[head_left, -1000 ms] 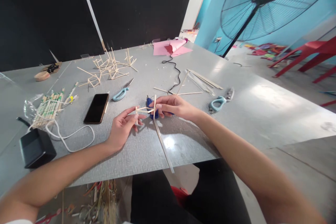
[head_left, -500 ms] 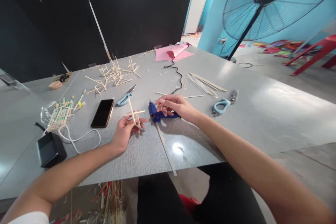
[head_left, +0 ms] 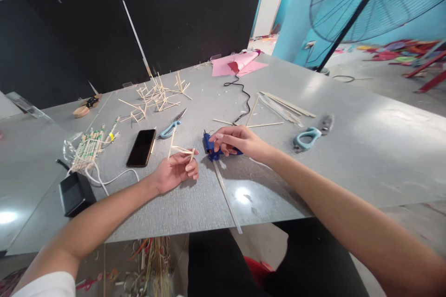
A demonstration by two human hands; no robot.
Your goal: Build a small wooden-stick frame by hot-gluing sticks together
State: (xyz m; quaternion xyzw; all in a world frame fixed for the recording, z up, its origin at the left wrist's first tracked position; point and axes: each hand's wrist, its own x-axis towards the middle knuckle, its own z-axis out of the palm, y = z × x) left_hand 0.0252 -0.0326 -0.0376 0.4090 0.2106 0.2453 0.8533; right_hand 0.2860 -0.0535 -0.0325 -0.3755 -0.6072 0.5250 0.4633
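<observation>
My left hand (head_left: 174,176) is closed on a small frame of thin wooden sticks (head_left: 182,149), its fingertips at one stick joint and the frame standing above the palm. My right hand (head_left: 245,141) hovers over a blue glue gun (head_left: 210,148), fingers loosely bent and apart, with nothing seen between them. The glue gun lies on the table, its handle partly hidden under that hand. From its back end a long translucent glue stick (head_left: 228,197) runs to the table's near edge.
Several stick structures (head_left: 158,95) stand at the back. Light-blue scissors (head_left: 170,129), a phone (head_left: 141,148), bundled sticks (head_left: 91,148) and a black box (head_left: 76,195) lie left. Pliers-like cutters (head_left: 308,138), loose strips (head_left: 285,107) and pink paper (head_left: 223,66) lie right and behind.
My left hand has rolled palm-up, turning the stick frame with it. My right hand stays over the glue gun. The whole view has shifted slightly.
</observation>
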